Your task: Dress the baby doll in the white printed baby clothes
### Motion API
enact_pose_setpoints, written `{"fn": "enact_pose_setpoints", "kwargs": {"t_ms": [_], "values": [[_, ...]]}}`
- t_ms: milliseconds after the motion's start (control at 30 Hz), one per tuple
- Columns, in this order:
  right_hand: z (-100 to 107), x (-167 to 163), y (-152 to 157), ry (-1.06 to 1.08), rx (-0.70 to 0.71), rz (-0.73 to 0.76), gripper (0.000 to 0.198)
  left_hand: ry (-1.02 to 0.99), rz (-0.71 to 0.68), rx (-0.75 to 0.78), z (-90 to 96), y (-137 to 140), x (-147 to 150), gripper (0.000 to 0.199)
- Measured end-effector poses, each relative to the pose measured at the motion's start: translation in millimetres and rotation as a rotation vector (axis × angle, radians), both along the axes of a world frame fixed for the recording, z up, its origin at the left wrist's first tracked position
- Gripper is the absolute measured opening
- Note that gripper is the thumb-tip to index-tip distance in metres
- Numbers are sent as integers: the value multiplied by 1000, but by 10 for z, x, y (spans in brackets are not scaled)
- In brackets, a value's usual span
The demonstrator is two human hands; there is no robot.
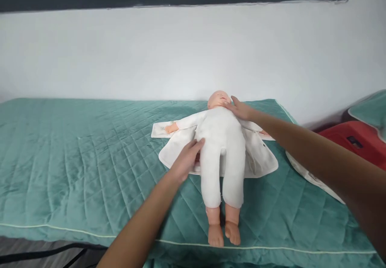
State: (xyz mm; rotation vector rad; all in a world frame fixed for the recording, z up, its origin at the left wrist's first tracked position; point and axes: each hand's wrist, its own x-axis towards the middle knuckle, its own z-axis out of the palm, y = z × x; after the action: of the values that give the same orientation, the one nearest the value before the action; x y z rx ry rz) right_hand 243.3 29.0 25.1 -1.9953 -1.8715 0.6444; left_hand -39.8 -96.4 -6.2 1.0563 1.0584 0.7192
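Note:
A baby doll [221, 131] with a white cloth body lies on its back, its feet toward me. Beneath it is spread a white jacket [263, 155], unfastened, with the sleeves stretched out to both sides under the doll's arms. My left hand [187, 158] grips the doll's hip on the left, thumb on top and the other fingers partly hidden under its side. At the doll's neck and shoulder, my right hand [239, 108] rests with fingers stretched out and thumb apart, touching near the chin.
A green quilted cover [90, 159] lies under everything, its piped edge along the front. To the right are a red plastic object [346, 137] and a pale cloth [313, 179] partly behind my forearm. Black cables [45, 254] run at lower left. A white wall [135, 55] stands behind.

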Motion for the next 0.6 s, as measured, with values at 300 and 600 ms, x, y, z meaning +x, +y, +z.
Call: {"fn": "enact_pose_setpoints", "kwargs": {"t_ms": [300, 600], "values": [[355, -955, -270, -398, 451, 208, 41, 1218, -15, 872, -136, 568, -59, 32], [-4, -1879, 29, -651, 43, 580, 37, 1147, 34, 860, -439, 756, -90, 24]]}}
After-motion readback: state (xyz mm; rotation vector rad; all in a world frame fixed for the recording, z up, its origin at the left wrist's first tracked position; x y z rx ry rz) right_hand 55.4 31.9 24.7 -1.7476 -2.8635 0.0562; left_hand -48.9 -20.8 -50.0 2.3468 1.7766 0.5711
